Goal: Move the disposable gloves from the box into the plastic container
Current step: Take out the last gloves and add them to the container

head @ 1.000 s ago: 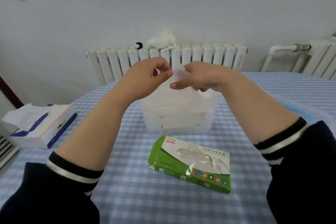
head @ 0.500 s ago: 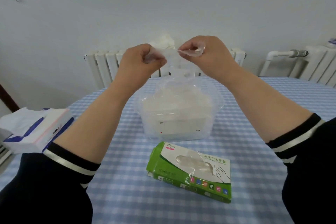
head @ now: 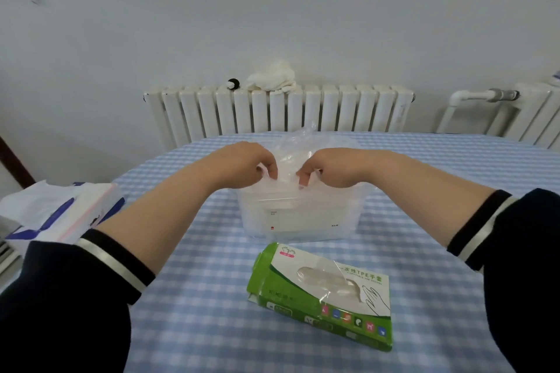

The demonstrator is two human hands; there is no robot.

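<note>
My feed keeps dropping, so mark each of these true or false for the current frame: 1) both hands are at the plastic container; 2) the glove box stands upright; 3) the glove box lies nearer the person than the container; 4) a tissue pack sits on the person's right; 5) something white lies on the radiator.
1) True: the left hand and right hand pinch a clear glove at the top of the plastic container.
2) False: the glove box lies flat on the table.
3) True.
4) False: the tissue pack is on the left.
5) True: a white cloth lies on the radiator.
</note>
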